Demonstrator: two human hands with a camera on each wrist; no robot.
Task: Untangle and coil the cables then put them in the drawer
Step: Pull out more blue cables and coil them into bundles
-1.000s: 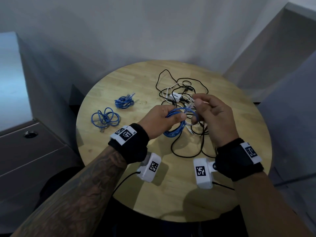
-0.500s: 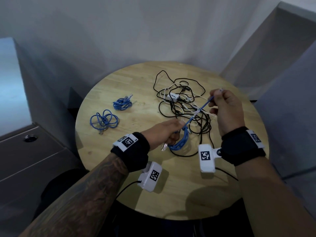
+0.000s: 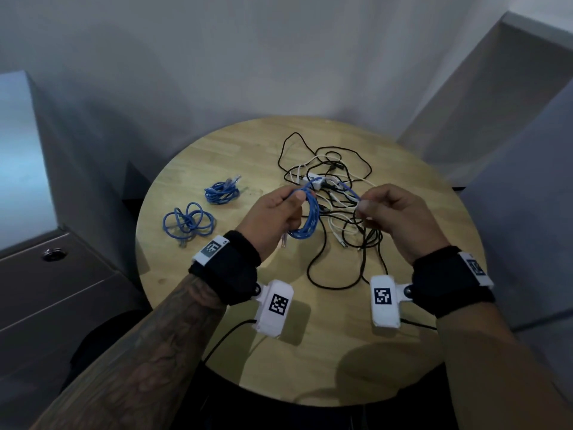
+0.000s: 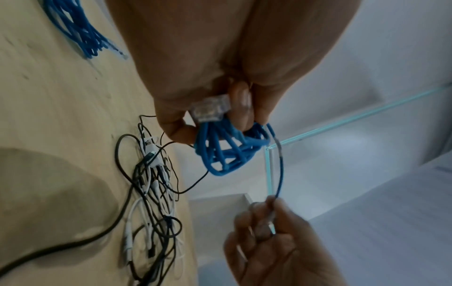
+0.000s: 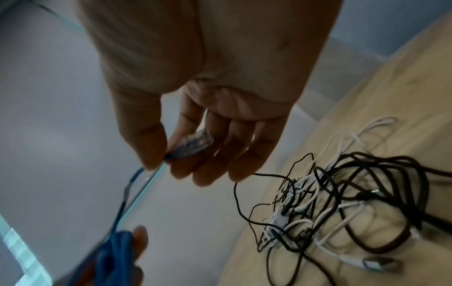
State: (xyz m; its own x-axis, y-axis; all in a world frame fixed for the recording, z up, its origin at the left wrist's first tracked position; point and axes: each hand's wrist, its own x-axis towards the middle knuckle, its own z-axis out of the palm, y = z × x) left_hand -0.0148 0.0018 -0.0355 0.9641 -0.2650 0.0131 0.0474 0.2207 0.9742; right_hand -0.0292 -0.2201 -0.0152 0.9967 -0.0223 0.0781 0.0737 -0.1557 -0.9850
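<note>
You wear black wristbands (image 3: 235, 268) on both wrists, each carrying a white tag with a black square code and a white camera box (image 3: 274, 308) trailing a black lead toward 6 o'clock. Dark tattoos cover your left forearm (image 3: 148, 361).

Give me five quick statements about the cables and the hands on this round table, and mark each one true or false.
1. The left hand holds a bundle of blue cable loops. True.
2. The right hand rests flat on the table. False: it is raised and pinches the blue cable's free end near the clear plug.
3. Two other blue cables lie on the table to the left. True.
4. The tangle is all red cables. False: black and white.
5. The drawer is open. False: its front is closed.
</note>
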